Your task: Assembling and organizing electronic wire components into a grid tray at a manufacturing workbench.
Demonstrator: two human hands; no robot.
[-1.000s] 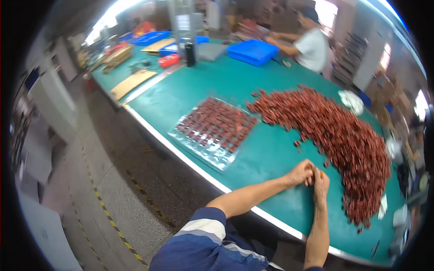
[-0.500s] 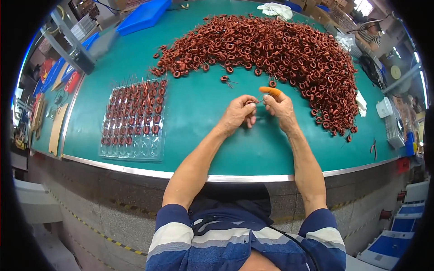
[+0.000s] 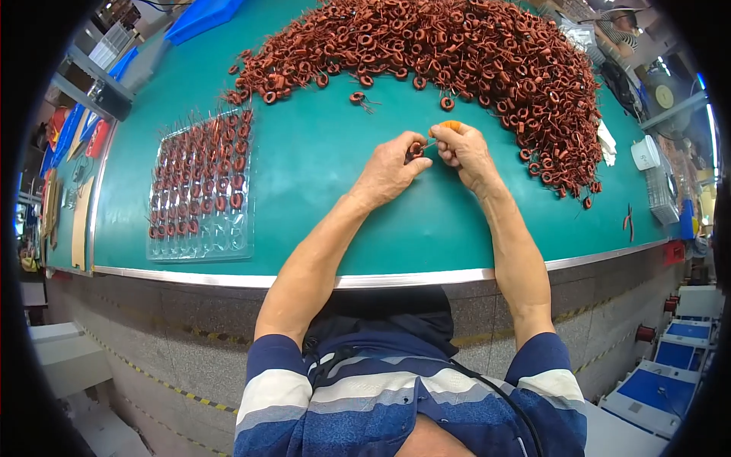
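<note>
My left hand (image 3: 390, 171) holds a red-brown ring coil (image 3: 415, 151) between thumb and fingers, above the middle of the green table. Close beside it, my right hand (image 3: 470, 158) is closed in a pinch, with an orange cover (image 3: 450, 125) on one finger. A thin wire lead of the coil runs toward the right fingertips, which appear to grip it. A loose coil (image 3: 357, 98) with spread leads lies just beyond my hands. To the left sits a clear plastic tray (image 3: 242, 245) with rows of coils standing in its pockets; several front pockets hold none.
A large heap of coils (image 3: 457, 57) arcs across the far side and down the right. Red-handled pliers (image 3: 628, 221) lie at the right, near a white cup (image 3: 645, 154) and clear boxes. A blue tray (image 3: 199, 19) is at the far left. The metal table edge (image 3: 411, 280) runs before me.
The view has shifted, so the table things appear higher and further left. My left hand has turned, showing the coil more plainly, and my right fingers have closed in near its lead.
</note>
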